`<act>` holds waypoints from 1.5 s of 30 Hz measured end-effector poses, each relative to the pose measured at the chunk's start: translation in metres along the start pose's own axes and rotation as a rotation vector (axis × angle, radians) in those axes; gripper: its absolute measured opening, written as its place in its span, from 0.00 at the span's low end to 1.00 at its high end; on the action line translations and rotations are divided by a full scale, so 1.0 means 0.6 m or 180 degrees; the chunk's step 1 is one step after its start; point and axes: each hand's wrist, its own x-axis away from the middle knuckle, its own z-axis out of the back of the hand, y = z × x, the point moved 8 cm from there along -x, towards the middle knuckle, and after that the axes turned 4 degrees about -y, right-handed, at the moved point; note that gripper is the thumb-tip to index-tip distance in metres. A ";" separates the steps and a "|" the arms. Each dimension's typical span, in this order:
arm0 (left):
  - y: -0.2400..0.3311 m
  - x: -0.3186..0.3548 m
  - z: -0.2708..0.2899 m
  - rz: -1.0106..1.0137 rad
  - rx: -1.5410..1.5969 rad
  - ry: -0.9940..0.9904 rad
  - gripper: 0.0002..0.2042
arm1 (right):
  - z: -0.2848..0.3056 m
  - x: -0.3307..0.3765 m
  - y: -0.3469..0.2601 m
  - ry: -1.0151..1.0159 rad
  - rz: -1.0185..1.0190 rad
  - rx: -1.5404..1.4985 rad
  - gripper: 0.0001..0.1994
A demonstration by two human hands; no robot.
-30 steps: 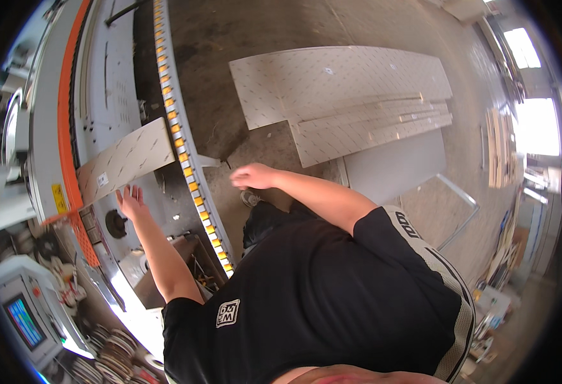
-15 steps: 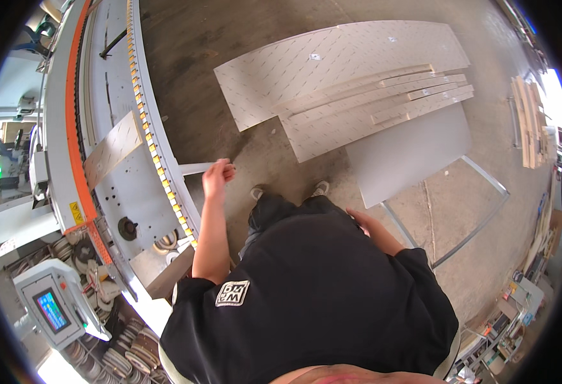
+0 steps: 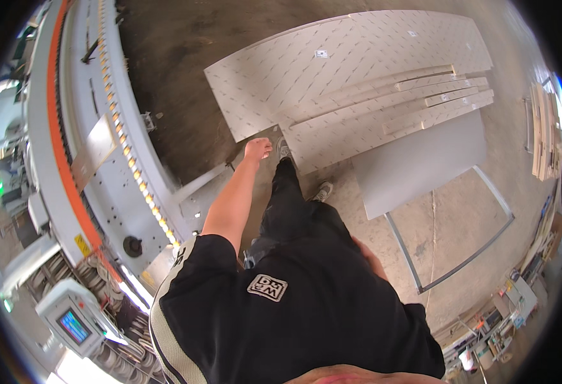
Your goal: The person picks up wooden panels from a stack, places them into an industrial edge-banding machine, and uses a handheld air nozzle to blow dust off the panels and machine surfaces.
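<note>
My left hand (image 3: 258, 149) is stretched forward at the end of a bare forearm, its fingers curled in a loose fist. Nothing shows in it. Just beyond it, apart from it as far as I can tell, is the near-left corner of a large pale panel (image 3: 351, 54) with a fine printed pattern. Several narrow strips (image 3: 444, 82) of like board lie on the stack's near side. At my right side hangs my right hand (image 3: 372, 259), mostly hidden by my black shirt, so its fingers do not show. My feet stand close to the panel stack.
On my left runs a long grey machine with an orange rail (image 3: 55, 121); a small board (image 3: 95, 152) lies on its bed. A control box with a screen (image 3: 73, 325) stands lower left. A plain grey sheet (image 3: 431, 163), a metal floor frame (image 3: 466, 264) and timber lengths (image 3: 542, 134) are on the right.
My left arm has swung forward and right, away from the machine. One foot has stepped ahead toward the panels, and my body has turned. The right hand is now more hidden.
</note>
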 end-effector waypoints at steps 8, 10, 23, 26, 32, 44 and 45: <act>0.030 -0.368 0.026 0.0108 -0.0657 0.1173 0.41 | 0.022 -0.097 0.106 0.0663 -0.0676 -0.0472 0.33; 0.065 -0.392 0.005 0.0142 -0.0498 0.1377 0.44 | -0.001 -0.085 0.115 0.0972 -0.0873 -0.0266 0.33; 0.075 -0.405 0.004 0.0169 0.1231 0.1552 0.32 | -0.082 -0.063 0.125 0.0850 -0.0066 0.0222 0.28; 0.092 -0.392 0.024 0.0214 0.1381 0.1082 0.30 | -0.086 -0.072 0.095 0.0985 -0.0514 0.0018 0.28; 0.203 -0.316 0.001 0.0207 0.0135 -0.0757 0.21 | -0.054 -0.084 0.131 0.1057 -0.0332 0.0000 0.32; 0.316 0.094 -0.118 -0.1227 0.1480 -0.0559 0.13 | 0.105 -0.130 -0.028 0.1523 0.0646 0.2385 0.34; 0.302 0.146 -0.095 -0.1244 0.1233 -0.0397 0.15 | 0.120 -0.140 -0.066 0.1594 0.0875 0.2444 0.33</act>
